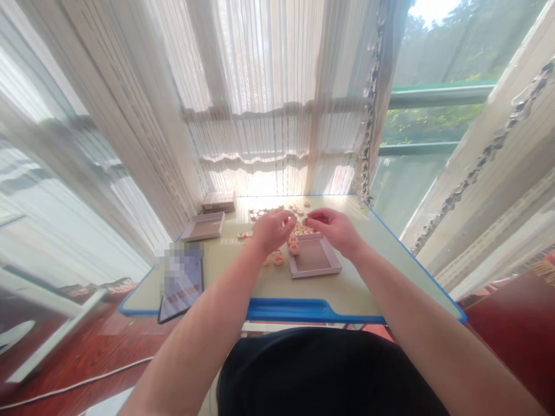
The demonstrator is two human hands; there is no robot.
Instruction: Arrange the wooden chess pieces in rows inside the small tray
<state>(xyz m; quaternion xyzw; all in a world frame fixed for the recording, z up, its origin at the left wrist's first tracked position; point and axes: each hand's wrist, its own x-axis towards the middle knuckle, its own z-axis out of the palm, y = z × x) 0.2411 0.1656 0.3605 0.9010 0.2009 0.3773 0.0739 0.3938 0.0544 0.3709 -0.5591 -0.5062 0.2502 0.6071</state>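
Round, pale Chinese chess pieces [278, 260] with red markings lie loose around my hands. My left hand [272, 231] hovers above the group, its fingers curved and apart, with nothing visible in them; part of the pile is hidden beneath it. Facing it, my right hand [332, 227] pinches one Chinese chess piece [306, 222] between thumb and fingertips, just beyond the shallow cardboard box tray [315, 274]. Two pieces [294, 249] rest at that tray's left edge, one behind the other. More pieces [255, 215] are gathered farther back on the table.
A second shallow box part [203, 226] lies at the left, in front of a stacked box or books [219, 200]. A tablet [182, 284] sits at the table's left front corner. The pale table [359, 294] has a blue rim; curtains [269, 86] hang behind it.
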